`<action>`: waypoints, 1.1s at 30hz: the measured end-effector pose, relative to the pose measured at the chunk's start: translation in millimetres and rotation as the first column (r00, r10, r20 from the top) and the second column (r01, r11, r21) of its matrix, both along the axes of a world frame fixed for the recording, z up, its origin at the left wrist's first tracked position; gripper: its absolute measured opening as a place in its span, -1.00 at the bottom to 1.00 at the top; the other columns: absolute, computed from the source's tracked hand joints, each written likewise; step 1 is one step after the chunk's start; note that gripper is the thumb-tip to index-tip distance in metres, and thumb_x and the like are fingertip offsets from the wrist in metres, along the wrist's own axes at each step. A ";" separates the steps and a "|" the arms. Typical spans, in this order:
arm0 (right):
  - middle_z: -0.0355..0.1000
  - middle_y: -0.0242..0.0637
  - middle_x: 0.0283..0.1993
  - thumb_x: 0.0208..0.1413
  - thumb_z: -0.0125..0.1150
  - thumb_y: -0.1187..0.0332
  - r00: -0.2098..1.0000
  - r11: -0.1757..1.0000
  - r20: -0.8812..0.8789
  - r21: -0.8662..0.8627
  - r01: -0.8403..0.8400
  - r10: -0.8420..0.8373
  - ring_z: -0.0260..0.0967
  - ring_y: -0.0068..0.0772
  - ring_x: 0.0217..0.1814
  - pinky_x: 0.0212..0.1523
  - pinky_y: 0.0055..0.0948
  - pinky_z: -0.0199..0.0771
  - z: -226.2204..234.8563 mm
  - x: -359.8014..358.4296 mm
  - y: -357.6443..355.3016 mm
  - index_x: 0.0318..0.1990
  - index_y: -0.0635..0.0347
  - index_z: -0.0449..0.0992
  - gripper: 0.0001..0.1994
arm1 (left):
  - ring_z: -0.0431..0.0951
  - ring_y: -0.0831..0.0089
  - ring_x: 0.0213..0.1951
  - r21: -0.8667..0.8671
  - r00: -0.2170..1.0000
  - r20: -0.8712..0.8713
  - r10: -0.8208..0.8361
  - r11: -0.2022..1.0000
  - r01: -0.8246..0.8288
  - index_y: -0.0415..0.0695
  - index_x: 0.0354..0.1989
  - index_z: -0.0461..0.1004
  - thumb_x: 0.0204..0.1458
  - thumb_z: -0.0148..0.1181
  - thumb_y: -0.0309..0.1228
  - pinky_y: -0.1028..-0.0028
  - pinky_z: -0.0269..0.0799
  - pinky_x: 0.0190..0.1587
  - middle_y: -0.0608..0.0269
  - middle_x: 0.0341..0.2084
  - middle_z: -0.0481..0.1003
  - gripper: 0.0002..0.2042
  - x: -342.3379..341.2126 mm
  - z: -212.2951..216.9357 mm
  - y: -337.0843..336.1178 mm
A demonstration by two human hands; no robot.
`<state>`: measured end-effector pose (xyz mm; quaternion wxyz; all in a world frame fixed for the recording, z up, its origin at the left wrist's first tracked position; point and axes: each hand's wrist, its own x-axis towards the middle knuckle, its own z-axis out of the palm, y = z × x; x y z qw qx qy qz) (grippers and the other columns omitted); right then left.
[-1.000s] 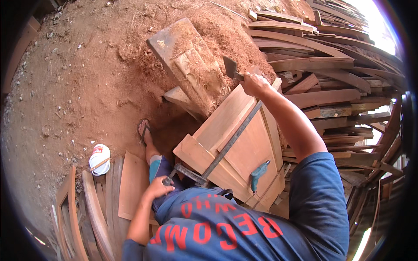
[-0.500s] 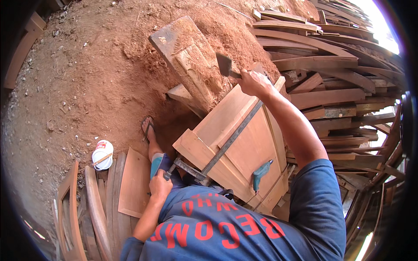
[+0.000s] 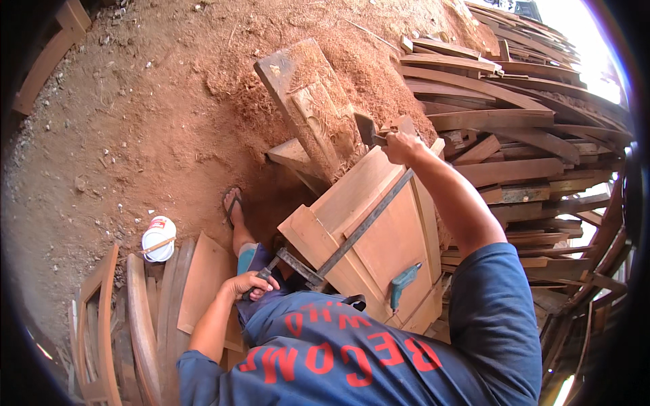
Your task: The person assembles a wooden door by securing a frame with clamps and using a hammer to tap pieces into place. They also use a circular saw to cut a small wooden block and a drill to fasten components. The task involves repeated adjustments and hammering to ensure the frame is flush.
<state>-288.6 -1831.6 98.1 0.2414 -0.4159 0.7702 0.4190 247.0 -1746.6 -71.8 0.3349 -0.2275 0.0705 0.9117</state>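
Note:
A long steel bar clamp (image 3: 365, 223) lies slantwise across a framed wooden panel (image 3: 389, 243). My left hand (image 3: 250, 286) is closed around the clamp's screw handle at the near left end, beside my thigh. Past the panel's far corner, my right hand (image 3: 405, 147) grips a piece with a dark flat metal plate (image 3: 366, 128). Whether this is the clamp's far jaw or a separate tool, I cannot tell, as my fingers cover the join. A small wood block (image 3: 401, 125) shows just beyond that hand. On the panel's right part lies a teal power drill (image 3: 404, 281).
A thick plank bench (image 3: 305, 101) dusted with shavings stands beyond the panel. Curved timber (image 3: 501, 118) is stacked high on the right. At the left are a white bucket (image 3: 158, 245) with a stick across it, and leaning boards (image 3: 142, 318). Sawdust covers the ground.
My left hand has changed its grip and turned on the clamp handle. The dark plate at my right hand has come nearer the panel's far edge. The whole view has shifted slightly.

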 end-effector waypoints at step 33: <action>0.58 0.02 -0.04 0.20 0.13 0.15 0.998 0.985 -0.045 0.166 0.049 -0.042 0.56 0.04 0.03 0.00 -0.08 0.56 -25.8 -60.7 -5.2 -0.04 0.23 0.59 -0.65 | 0.64 -0.03 -0.40 -0.963 0.966 0.258 -0.024 0.067 0.259 -0.15 -0.16 0.54 -0.10 0.36 -0.41 0.12 0.55 -0.31 -0.09 -0.46 0.61 -0.71 -15.3 49.6 34.6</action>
